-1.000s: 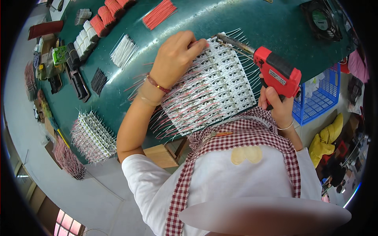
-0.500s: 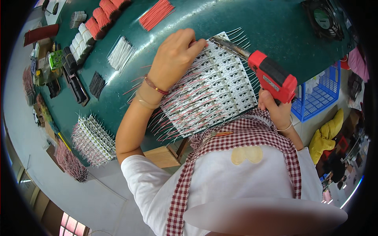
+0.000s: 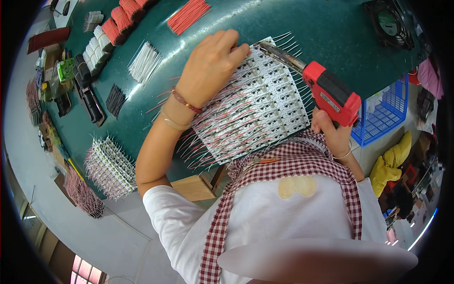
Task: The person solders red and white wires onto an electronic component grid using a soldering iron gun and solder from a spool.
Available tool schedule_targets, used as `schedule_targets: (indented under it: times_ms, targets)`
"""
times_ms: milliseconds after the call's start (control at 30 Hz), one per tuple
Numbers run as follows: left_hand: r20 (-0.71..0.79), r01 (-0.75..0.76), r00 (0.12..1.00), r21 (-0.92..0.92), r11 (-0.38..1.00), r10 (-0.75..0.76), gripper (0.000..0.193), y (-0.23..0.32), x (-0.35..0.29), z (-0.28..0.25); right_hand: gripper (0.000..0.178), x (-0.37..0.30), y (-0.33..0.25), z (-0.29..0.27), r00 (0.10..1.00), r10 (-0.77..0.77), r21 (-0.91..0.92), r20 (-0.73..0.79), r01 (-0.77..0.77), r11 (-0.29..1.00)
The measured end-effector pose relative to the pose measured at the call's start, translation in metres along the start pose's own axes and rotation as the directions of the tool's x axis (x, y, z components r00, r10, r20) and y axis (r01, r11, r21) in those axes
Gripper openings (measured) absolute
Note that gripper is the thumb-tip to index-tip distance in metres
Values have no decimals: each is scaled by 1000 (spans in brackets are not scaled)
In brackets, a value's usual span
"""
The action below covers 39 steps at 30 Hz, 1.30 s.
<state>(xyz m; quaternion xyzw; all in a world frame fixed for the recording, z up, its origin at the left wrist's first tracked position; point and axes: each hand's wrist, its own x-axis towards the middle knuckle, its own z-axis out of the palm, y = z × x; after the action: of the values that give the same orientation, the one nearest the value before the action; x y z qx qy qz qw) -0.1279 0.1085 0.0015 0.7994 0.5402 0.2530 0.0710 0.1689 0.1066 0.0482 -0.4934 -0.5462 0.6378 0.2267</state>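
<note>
White board panel (image 3: 283,104) lies flat on the green table (image 3: 331,28), between the hands, near edge by the apron (image 3: 288,161). Red and white wires (image 3: 231,116) run over it, thickest below the left wrist.

Left hand (image 3: 213,61): fingers curled in, thumb and index pinched together over the panel's far end. Can't tell what's between them.

Right hand (image 3: 331,130): wrapped round the handle of the red soldering gun (image 3: 333,92). Its metal barrel (image 3: 283,57) points at the panel's far edge, tip just right of the left fingertips. Tip contact: can't tell.

To do this well, I'd say: steady the left wrist, bring the tip in low from the right, dwell briefly, lift clean. Fingertips are near hot metal, so pinch further back if possible. Mind the left forearm dragging wires.

Farther out, beyond the left hand: white wire pile (image 3: 145,65), red wire pile (image 3: 189,16). Left of the left forearm: black wire pile (image 3: 115,99), wired board stack (image 3: 109,168). Past the right hand: blue basket (image 3: 388,120).
</note>
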Motion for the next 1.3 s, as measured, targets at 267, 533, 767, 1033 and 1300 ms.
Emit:
schedule_targets:
  times_ms: [267, 533, 767, 1033, 1300]
  targets:
    - [-38, 6, 999, -39, 999, -7, 32, 15, -6, 1, 39, -8, 3, -7, 998, -31, 6, 46, 31, 999]
    - [-67, 60, 996, -13, 998, -60, 30, 19, -12, 11, 31, -15, 13, -17, 996, 9, -74, 93, -2, 997]
    - [-11, 46, 999, -4, 999, -46, 21, 18, -10, 8, 26, -13, 14, -13, 998, -9, -139, 61, 17, 990]
    - [58, 28, 998, -39, 999, -25, 21, 10, -6, 6, 19, -9, 15, -15, 975, -160, -235, 151, 193, 953]
    - [16, 6, 1000, -54, 999, -5, 25, 9, -3, 5, 17, -14, 21, -24, 997, -21, -181, 75, 35, 983]
